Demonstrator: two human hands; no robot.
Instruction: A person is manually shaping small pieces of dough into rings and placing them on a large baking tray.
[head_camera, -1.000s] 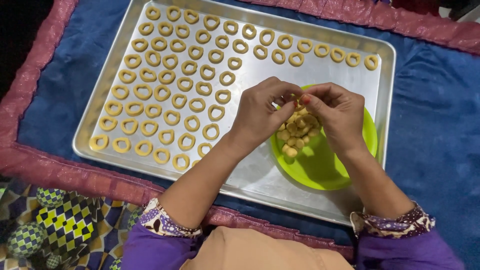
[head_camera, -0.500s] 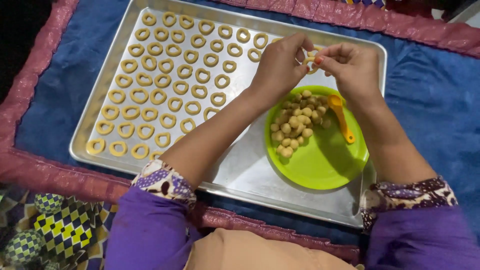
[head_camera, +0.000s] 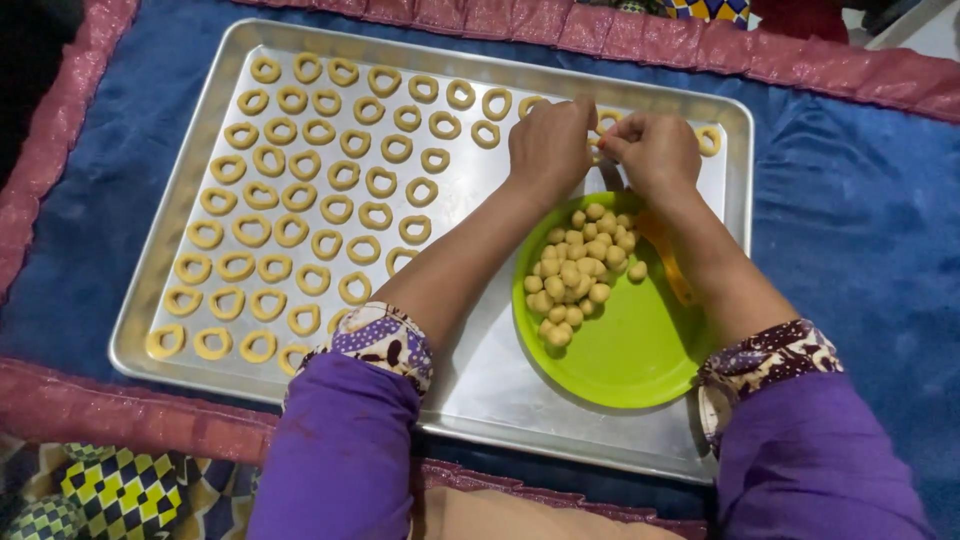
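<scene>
Yellow dough pinched between hands (head_camera: 603, 148)

Blue mat (head_camera: 860, 220), pink-edged; metal tray (head_camera: 480, 385) on it.

A home setting is suggested, with baking prepared at floor or bed level rather than on a kitchen counter. A metal baking tray (head_camera: 480, 400) filled with rows of ring-shaped dough pieces (head_camera: 300, 190) and a green plate (head_camera: 630, 350) of small dough balls (head_camera: 575, 270) is laid on a blue blanket (head_camera: 860, 230) edged in pink, and a patterned fabric (head_camera: 110, 495) is seen beside it.
</scene>
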